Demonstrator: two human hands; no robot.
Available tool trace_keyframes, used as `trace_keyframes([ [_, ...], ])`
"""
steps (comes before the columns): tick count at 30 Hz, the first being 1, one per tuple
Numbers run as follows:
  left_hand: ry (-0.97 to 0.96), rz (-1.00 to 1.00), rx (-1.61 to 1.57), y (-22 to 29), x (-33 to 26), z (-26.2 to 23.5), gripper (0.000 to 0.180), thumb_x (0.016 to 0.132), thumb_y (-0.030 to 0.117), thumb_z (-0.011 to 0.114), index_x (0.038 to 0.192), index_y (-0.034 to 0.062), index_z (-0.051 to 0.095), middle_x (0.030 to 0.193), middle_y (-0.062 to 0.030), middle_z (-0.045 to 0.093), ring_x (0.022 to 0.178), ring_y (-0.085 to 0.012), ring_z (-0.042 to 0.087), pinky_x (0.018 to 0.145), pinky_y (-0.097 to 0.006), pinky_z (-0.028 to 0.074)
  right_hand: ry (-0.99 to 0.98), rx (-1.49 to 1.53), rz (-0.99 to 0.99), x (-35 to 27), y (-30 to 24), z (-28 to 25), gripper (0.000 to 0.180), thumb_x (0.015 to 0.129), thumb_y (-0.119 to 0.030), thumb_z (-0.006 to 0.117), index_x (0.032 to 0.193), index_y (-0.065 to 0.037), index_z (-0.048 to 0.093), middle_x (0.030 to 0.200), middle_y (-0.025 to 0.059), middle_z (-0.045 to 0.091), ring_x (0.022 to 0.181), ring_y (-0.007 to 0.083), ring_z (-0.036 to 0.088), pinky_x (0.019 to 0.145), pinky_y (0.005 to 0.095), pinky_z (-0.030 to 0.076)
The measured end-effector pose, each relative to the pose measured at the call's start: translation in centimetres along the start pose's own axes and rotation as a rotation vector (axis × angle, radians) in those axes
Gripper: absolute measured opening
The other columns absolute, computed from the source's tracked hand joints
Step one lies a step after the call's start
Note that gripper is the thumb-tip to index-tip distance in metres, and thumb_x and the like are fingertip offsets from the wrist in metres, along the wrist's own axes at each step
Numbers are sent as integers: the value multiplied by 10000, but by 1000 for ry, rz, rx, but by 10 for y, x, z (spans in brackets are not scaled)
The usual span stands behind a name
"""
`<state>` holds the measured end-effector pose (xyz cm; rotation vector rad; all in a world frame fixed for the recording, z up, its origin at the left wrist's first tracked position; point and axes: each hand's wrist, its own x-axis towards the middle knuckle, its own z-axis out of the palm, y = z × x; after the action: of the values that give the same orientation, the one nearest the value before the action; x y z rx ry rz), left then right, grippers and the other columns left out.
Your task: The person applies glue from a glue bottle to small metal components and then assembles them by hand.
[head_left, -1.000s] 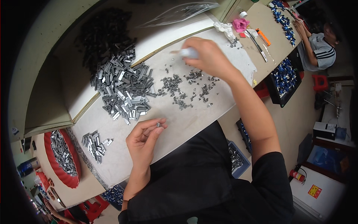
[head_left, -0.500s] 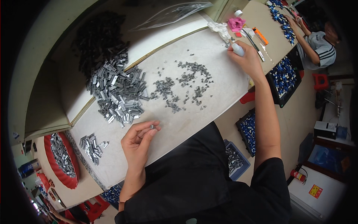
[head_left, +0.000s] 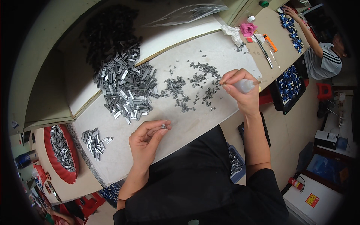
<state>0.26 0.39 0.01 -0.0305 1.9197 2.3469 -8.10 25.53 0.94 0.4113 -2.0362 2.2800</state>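
Note:
My left hand (head_left: 144,140) is closed near the table's front edge, pinching a small metal piece (head_left: 164,126) between thumb and fingertips. To the right, my right hand (head_left: 245,99) is wrapped round a small whitish squeeze bottle (head_left: 245,86) whose thin tip points right. Something tiny shows at this hand's thumb and forefinger tips, too small to make out. Just left of the right hand lie scattered tiny metal parts (head_left: 174,86) on the white tabletop (head_left: 195,125). A large heap of grey metal strips (head_left: 129,88) is beyond my left hand.
A smaller pile of metal strips (head_left: 93,144) lies at left, with a red bag of metal parts (head_left: 62,153) past it. A clear plastic bag (head_left: 187,15), pink cloth (head_left: 248,29) and orange box (head_left: 270,43) are farther off. At far right, a person (head_left: 324,60) handles blue parts.
My right hand has come back from the table's far right side toward me, bringing the squeeze bottle, now turned tip to the right. My left hand keeps its pinch. The view has shifted slightly.

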Motion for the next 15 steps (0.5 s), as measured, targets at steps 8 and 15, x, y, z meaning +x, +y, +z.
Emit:
trace_keyframes([
  [8,-29,39,-9,-1,-1,-1,183,766,-88,533,942,-46,553,916,-126,606,844,-155,590,768,-244,456,-10,-85,-114,-12,4,22,138,681,85,608,751,-14,541,817,108,583,767,147,560,690,256,445],
  [15,-35,57,-3,-1,-1,0,180,763,-83,540,938,-47,554,910,-126,608,830,-155,594,762,-243,458,46,572,102,-20,4,33,175,689,22,624,829,-41,540,754,86,533,623,135,487,561,239,399],
])
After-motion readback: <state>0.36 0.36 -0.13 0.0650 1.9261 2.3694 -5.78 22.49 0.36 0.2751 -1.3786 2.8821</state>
